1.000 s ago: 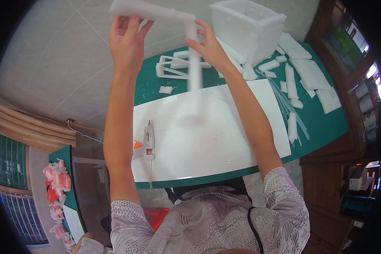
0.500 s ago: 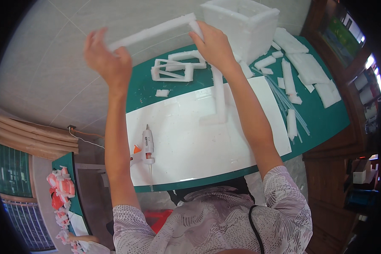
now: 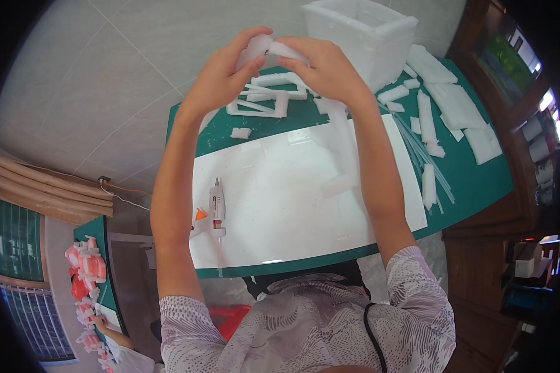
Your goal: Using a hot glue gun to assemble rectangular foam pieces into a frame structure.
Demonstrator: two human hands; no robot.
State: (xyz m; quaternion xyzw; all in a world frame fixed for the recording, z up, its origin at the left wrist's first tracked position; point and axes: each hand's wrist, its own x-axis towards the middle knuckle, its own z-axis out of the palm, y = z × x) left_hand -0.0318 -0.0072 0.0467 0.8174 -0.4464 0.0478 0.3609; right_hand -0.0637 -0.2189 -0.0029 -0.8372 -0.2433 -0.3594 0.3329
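My left hand and my right hand are raised close together beyond the far edge of the white sheet. The left fingers close on a white foam piece. My right hand grips another stretch of white foam. The two ends meet between my fingertips; whether they are joined cannot be made out. Beside my right forearm shows a pale, bent foam strip, partly hidden; its link to the held foam is unclear. Below my hands lie white foam frames on the green table.
A glue gun rests at the sheet's left. A white foam box stands at the back right, beside foam slabs, offcuts and thin clear sticks. At lower left, another person's arm is near pink-and-white items.
My left hand has moved right and met my right hand. The long foam strip stretched between them is now seen as short ends at my fingertips. The bent strip has shifted right.
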